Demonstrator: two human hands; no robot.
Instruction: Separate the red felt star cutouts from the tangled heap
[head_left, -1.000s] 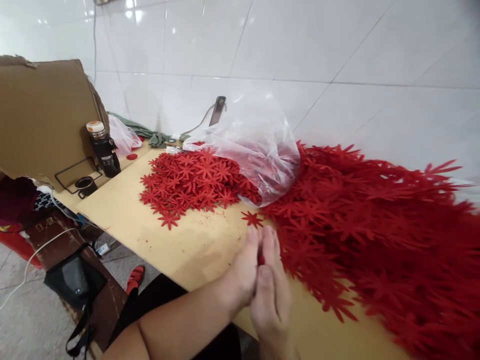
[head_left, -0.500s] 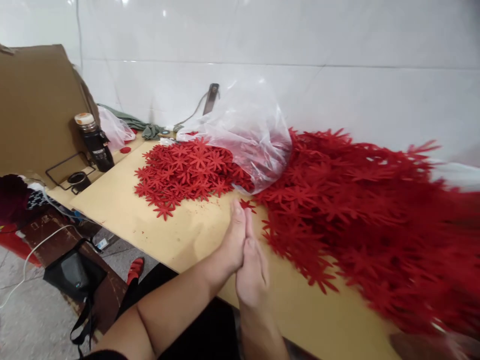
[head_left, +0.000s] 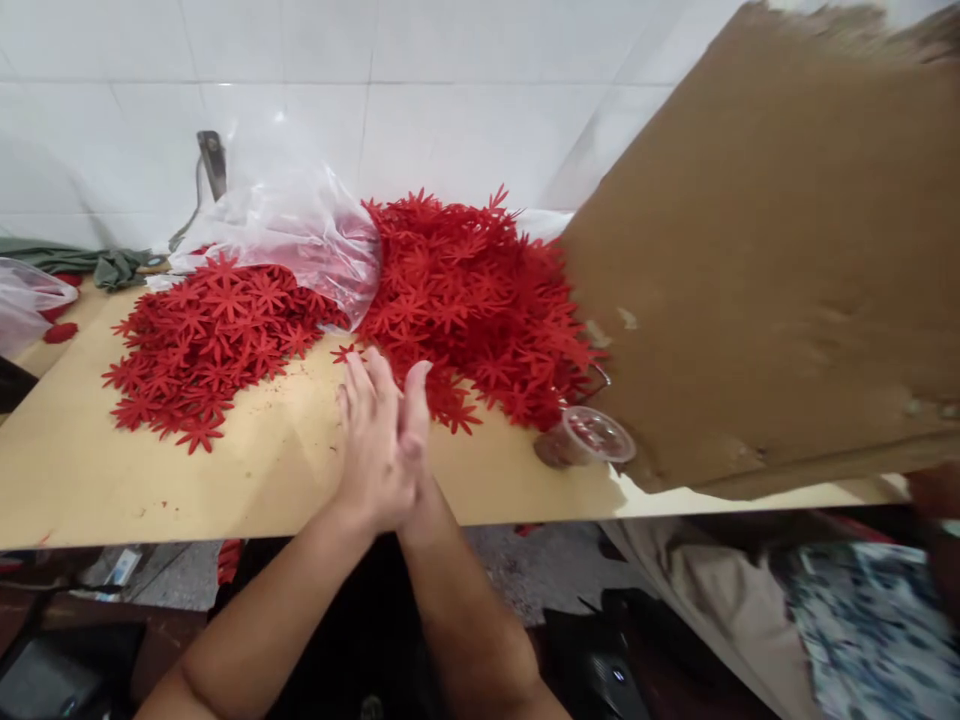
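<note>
My left hand [head_left: 370, 435] and my right hand [head_left: 415, 430] are pressed palm to palm above the front half of the table. The left hand's fingers stretch away from me, and the right thumb points up; the other right fingers are mostly hidden. No object shows between the palms. Just beyond the fingertips lies a single red star-shaped felt flower [head_left: 347, 354]. A heap of red felt flowers [head_left: 217, 330] spreads to the left, and a larger heap of red felt flowers [head_left: 465, 290] rises to the right. A clear plastic bag [head_left: 300, 230] lies over the left heap's back.
A large cardboard sheet [head_left: 765, 260] stands at the right. Before it is a clear plastic cup [head_left: 592, 437], its contents indistinct. A green cloth [head_left: 112, 265] and another plastic bag [head_left: 28, 305] lie at the back left of the tan table [head_left: 247, 490]. Behind is a white tiled wall [head_left: 465, 130].
My view has swung right, bringing the cardboard sheet and the cup into sight; the bottle at the left has gone out of view. My hands stay together, with the fingers slightly shifted.
</note>
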